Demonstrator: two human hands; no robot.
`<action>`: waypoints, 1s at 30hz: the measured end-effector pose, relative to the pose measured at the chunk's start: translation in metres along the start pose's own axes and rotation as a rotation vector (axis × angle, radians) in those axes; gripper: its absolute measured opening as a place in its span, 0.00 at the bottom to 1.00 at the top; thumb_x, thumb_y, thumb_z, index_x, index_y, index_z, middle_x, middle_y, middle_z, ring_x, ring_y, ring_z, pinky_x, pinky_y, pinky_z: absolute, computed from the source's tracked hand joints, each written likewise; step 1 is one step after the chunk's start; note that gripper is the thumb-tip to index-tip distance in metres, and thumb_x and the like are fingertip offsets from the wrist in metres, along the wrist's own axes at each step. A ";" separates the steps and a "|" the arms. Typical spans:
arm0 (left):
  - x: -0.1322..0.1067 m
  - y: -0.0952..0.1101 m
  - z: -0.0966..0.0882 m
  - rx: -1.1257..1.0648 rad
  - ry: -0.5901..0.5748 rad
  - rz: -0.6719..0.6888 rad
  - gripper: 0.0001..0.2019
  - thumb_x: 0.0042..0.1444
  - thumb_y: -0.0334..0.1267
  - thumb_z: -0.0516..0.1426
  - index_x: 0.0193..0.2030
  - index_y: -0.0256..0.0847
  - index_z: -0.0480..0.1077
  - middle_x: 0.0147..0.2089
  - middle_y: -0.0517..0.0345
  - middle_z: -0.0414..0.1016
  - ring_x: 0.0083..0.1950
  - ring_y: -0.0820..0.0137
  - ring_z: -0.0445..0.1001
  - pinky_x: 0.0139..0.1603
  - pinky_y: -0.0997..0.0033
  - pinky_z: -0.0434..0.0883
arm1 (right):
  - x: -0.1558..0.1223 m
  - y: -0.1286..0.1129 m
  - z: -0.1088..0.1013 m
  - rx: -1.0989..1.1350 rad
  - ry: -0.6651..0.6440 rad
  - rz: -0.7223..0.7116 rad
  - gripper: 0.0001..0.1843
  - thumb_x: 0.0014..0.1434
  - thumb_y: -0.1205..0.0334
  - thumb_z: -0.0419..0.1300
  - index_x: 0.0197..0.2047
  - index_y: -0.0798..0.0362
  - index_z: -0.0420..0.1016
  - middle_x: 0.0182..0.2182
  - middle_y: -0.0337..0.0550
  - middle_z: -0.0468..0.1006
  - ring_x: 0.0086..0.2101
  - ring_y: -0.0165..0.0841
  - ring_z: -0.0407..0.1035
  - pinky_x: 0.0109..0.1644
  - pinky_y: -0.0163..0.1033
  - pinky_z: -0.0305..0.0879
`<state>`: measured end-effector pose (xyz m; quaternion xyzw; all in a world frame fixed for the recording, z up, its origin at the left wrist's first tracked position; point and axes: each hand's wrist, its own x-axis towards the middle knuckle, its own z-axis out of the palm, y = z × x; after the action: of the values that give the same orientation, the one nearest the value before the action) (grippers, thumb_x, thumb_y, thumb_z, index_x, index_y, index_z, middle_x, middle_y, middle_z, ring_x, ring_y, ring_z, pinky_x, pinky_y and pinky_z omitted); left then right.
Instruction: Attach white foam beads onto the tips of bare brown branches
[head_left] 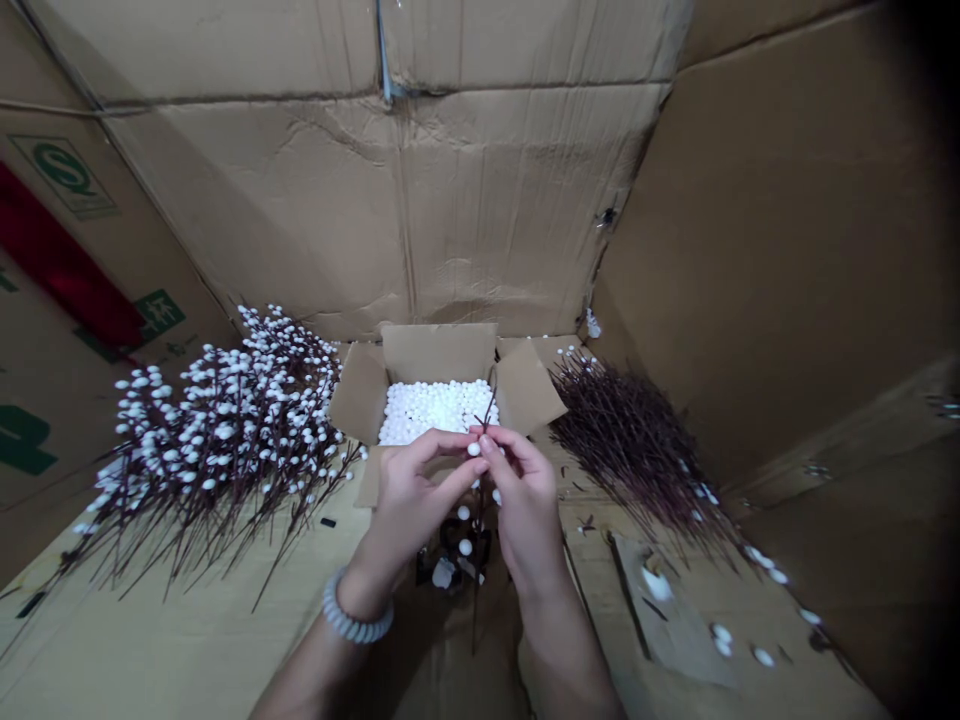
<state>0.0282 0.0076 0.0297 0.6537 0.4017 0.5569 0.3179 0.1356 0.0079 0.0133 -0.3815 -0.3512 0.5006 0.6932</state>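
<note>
Both my hands are raised together over the cardboard in front of a small open box. My right hand (526, 510) pinches a thin dark twig (477, 590), which runs up past my fingertips and down below my wrists. The fingertips of my left hand (409, 510) hold a small white foam ball (473, 449) against the twig. Several more white balls (465, 547) sit lower on the same twig, partly hidden by my hands. The small cardboard box (439, 352) is full of loose white foam balls (435, 410).
A large heap of dark twigs studded with white balls (217, 440) lies to the left, and a heap of bare dark twigs (630, 450) to the right. Loose white balls (721, 638) lie at lower right. Tall cardboard walls (375, 180) surround everything. A beaded white bracelet (356, 610) circles my left wrist.
</note>
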 end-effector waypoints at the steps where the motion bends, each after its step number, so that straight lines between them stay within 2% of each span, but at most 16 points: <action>1: 0.004 0.001 -0.003 0.038 -0.042 0.006 0.06 0.52 0.36 0.62 0.37 0.39 0.77 0.37 0.52 0.82 0.37 0.67 0.80 0.40 0.72 0.76 | 0.001 0.000 0.000 0.019 0.028 0.017 0.10 0.48 0.56 0.66 0.31 0.53 0.77 0.31 0.41 0.79 0.33 0.33 0.73 0.38 0.38 0.69; 4: 0.024 0.003 -0.014 0.312 -0.124 0.002 0.10 0.59 0.40 0.56 0.37 0.40 0.78 0.36 0.53 0.82 0.37 0.66 0.79 0.40 0.70 0.74 | 0.003 0.001 -0.002 0.069 0.121 0.064 0.12 0.47 0.54 0.67 0.30 0.54 0.76 0.26 0.38 0.76 0.25 0.28 0.68 0.27 0.32 0.63; 6: 0.040 -0.001 -0.022 0.677 -0.260 -0.051 0.12 0.61 0.40 0.53 0.39 0.41 0.78 0.39 0.53 0.82 0.40 0.63 0.78 0.44 0.67 0.72 | 0.005 0.001 -0.002 0.084 0.164 0.073 0.14 0.46 0.53 0.67 0.30 0.55 0.75 0.24 0.38 0.75 0.24 0.27 0.66 0.24 0.31 0.59; 7: 0.048 -0.004 -0.026 0.878 -0.359 -0.106 0.12 0.60 0.39 0.53 0.42 0.43 0.78 0.41 0.53 0.82 0.43 0.62 0.78 0.46 0.66 0.71 | 0.006 0.002 -0.002 0.083 0.175 0.073 0.14 0.45 0.53 0.67 0.30 0.55 0.75 0.24 0.38 0.75 0.24 0.27 0.66 0.25 0.31 0.59; 9: 0.062 -0.013 -0.031 0.985 -0.420 -0.158 0.11 0.55 0.35 0.56 0.42 0.42 0.79 0.43 0.50 0.81 0.45 0.58 0.77 0.47 0.62 0.70 | 0.007 0.003 -0.002 0.061 0.178 0.072 0.15 0.45 0.52 0.67 0.29 0.55 0.74 0.24 0.38 0.74 0.24 0.28 0.66 0.25 0.31 0.59; 12: 0.074 -0.028 -0.034 1.081 -0.473 -0.203 0.13 0.50 0.31 0.58 0.41 0.43 0.80 0.43 0.47 0.81 0.45 0.55 0.77 0.47 0.62 0.70 | 0.009 0.005 -0.002 0.004 0.152 0.075 0.15 0.44 0.50 0.66 0.27 0.54 0.73 0.22 0.37 0.73 0.22 0.28 0.65 0.23 0.31 0.57; 17: 0.080 -0.044 -0.030 1.148 -0.551 -0.231 0.13 0.45 0.32 0.62 0.40 0.45 0.80 0.42 0.48 0.81 0.45 0.57 0.77 0.45 0.65 0.71 | 0.012 0.007 -0.003 -0.006 0.143 0.065 0.15 0.42 0.51 0.66 0.25 0.54 0.73 0.21 0.36 0.73 0.23 0.28 0.65 0.24 0.32 0.57; 23: 0.082 -0.049 -0.028 1.162 -0.593 -0.203 0.12 0.49 0.30 0.57 0.38 0.43 0.80 0.40 0.48 0.81 0.43 0.60 0.77 0.42 0.67 0.70 | 0.014 0.009 -0.004 0.014 0.142 0.083 0.15 0.41 0.51 0.68 0.25 0.55 0.73 0.21 0.36 0.73 0.22 0.26 0.64 0.24 0.31 0.56; 30: 0.083 -0.052 -0.029 1.156 -0.605 -0.174 0.11 0.48 0.30 0.59 0.37 0.42 0.80 0.38 0.48 0.81 0.41 0.61 0.77 0.41 0.68 0.70 | 0.014 0.009 -0.004 0.022 0.127 0.105 0.16 0.41 0.50 0.68 0.25 0.55 0.73 0.19 0.35 0.71 0.21 0.26 0.62 0.22 0.31 0.54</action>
<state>-0.0042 0.1045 0.0289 0.8119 0.5806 0.0153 0.0584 0.1390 0.0222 0.0048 -0.4225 -0.2805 0.5150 0.6911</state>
